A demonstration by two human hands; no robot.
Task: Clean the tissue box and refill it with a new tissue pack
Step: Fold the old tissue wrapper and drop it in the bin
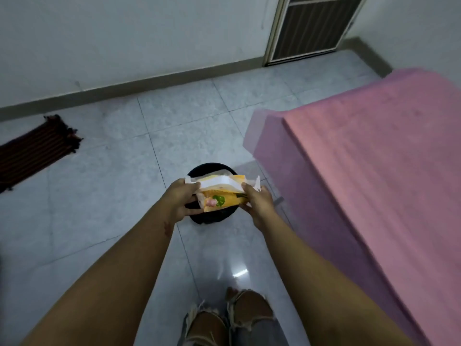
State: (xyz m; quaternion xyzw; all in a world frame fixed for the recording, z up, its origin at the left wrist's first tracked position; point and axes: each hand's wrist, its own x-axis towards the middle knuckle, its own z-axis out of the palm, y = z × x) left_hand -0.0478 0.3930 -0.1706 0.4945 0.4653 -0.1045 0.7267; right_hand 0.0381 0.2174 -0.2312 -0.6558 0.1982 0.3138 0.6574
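Observation:
A yellow tissue pack (222,193) with a white strip along its top and a green and pink print is held out in front of me. My left hand (180,201) grips its left end and my right hand (257,202) grips its right end. The pack hangs directly above a round black bin (212,218) that stands on the tiled floor. No tissue box is in view.
A bed with a pink sheet (374,158) fills the right side, its corner close to the bin. A dark striped mat (35,151) lies at the left by the wall. A louvred door (311,28) is at the back. My knees in torn jeans (229,320) show below.

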